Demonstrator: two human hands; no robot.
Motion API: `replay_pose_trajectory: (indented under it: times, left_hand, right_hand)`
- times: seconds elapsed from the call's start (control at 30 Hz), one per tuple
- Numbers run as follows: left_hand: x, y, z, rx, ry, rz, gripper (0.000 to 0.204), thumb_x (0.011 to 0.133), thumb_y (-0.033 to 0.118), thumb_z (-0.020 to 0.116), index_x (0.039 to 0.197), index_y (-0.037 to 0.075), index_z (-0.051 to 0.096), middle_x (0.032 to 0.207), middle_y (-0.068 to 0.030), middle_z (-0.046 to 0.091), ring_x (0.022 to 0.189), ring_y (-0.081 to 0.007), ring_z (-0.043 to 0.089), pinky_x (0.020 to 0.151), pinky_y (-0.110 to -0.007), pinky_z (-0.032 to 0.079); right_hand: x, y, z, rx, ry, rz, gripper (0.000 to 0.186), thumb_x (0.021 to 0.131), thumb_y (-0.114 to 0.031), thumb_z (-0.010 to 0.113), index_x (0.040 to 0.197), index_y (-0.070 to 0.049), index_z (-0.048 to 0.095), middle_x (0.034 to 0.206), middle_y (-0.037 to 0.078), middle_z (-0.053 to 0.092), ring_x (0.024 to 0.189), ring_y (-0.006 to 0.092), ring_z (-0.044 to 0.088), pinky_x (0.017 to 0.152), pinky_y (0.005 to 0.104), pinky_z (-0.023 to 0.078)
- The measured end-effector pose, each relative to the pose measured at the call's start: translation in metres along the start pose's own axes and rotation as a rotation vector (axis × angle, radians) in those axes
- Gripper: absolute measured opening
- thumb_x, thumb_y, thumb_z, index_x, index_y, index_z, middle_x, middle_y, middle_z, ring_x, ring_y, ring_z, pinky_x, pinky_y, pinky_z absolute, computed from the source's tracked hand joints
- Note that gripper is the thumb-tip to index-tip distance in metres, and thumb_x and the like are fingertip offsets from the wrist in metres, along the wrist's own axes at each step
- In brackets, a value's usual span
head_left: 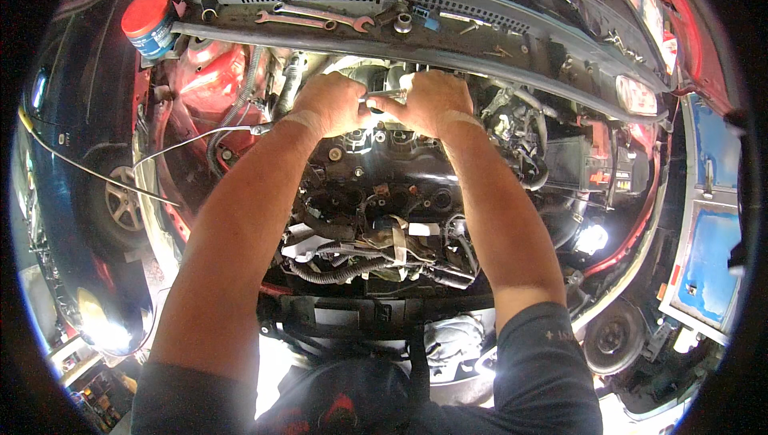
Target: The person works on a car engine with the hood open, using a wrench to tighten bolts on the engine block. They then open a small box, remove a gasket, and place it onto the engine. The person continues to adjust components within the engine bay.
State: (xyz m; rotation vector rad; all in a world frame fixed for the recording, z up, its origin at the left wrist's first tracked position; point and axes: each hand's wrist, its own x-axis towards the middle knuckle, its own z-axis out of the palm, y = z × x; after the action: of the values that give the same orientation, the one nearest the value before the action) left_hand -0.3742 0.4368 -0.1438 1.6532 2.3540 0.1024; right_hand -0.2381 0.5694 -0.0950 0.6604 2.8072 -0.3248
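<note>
A slim silver metal bar [389, 94] is gripped by the curled left hand [332, 105] and curled right hand [436, 103] over the black engine's [384, 167] rear, apparently for steadiness, while two silver metal wrenches [324, 14] are laid (for easy reach, presumably) on the dark ledge [440, 40].

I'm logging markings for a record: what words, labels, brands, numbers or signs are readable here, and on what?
I won't copy printed text, but marks show on:
Red-lidded tub: lettering on the blue label, small and blurred.
Right sleeve: small pale marks, partly visible.
Dark shirt: red print, unreadable.
Black box at right: yellow marks, too small to read.
</note>
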Motion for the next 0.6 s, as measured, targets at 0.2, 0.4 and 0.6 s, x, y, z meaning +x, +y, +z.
replay_pose_trajectory:
  times: [0.2,0.4,0.6]
  left_hand:
    - [0.001,-0.003,0.001,0.012,0.003,0.048,0.025,0.077,0.031,0.07,0.088,0.009,0.071,0.083,-0.0162,0.07,0.081,-0.037,0.069,0.076,-0.047,0.056]
    - [0.002,-0.004,0.0,-0.008,-0.04,0.042,0.023,0.077,0.03,0.069,0.087,0.009,0.07,0.083,-0.0166,0.07,0.083,-0.0374,0.069,0.078,-0.047,0.055]
    - [0.002,0.02,-0.02,0.058,-0.145,-0.072,0.036,0.086,0.039,0.066,0.096,0.005,0.072,0.097,-0.0165,0.072,0.096,-0.0332,0.07,0.087,-0.045,0.055]
  right_hand:
    - [-0.006,-0.003,0.001,-0.015,-0.006,0.062,0.076,0.085,-0.074,0.052,0.098,-0.003,0.075,0.099,0.02,0.074,0.094,0.0359,0.072,0.083,0.0466,0.057]
    - [-0.004,-0.004,0.005,-0.001,-0.048,0.102,0.076,0.084,-0.075,0.052,0.101,-0.004,0.075,0.099,0.019,0.074,0.095,0.0353,0.072,0.084,0.0463,0.056]
    - [0.001,0.016,0.015,0.114,0.047,0.036,0.079,0.077,-0.078,0.059,0.101,-0.004,0.074,0.095,0.021,0.073,0.091,0.0371,0.071,0.082,0.0478,0.055]
